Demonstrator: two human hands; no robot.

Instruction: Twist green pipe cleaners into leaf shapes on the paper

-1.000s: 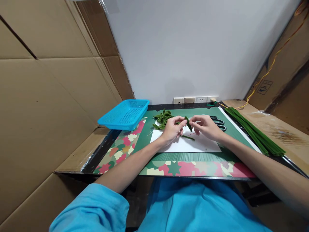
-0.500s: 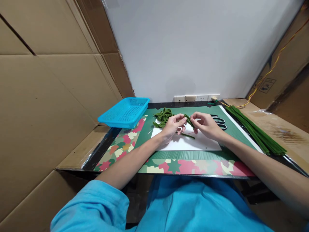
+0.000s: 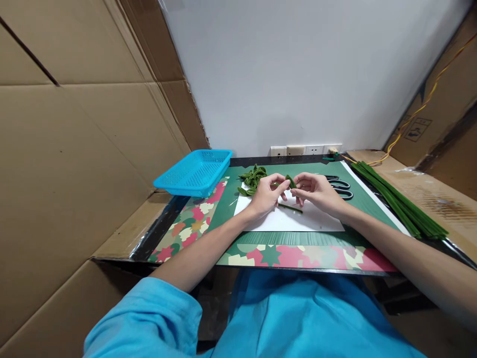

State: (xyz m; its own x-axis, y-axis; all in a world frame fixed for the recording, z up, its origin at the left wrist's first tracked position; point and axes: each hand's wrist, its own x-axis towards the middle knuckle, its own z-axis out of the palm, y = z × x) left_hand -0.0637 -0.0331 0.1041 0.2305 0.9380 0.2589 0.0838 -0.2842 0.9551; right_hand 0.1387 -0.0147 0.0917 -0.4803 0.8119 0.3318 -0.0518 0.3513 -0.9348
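Observation:
Between my two hands, a short folded piece of green pipe cleaner is pinched above a white sheet of paper. My left hand closes thumb and finger on one side of it. From the other side my right hand grips it, fingers bent and partly hiding it. A straight cut length of pipe cleaner lies on the paper below my hands. Left of my left hand sits a pile of bent green pipe-cleaner pieces. Black-handled scissors rest just beyond my right hand.
A blue perforated basket stands at the back left of the table. Long green pipe cleaners lie bundled at the right. A green patterned mat covers the table. Wall sockets and cardboard panels border the place.
My right hand's thumb and fingers have shifted closer to my left hand around the pipe-cleaner piece, which now shows less. The view has moved slightly.

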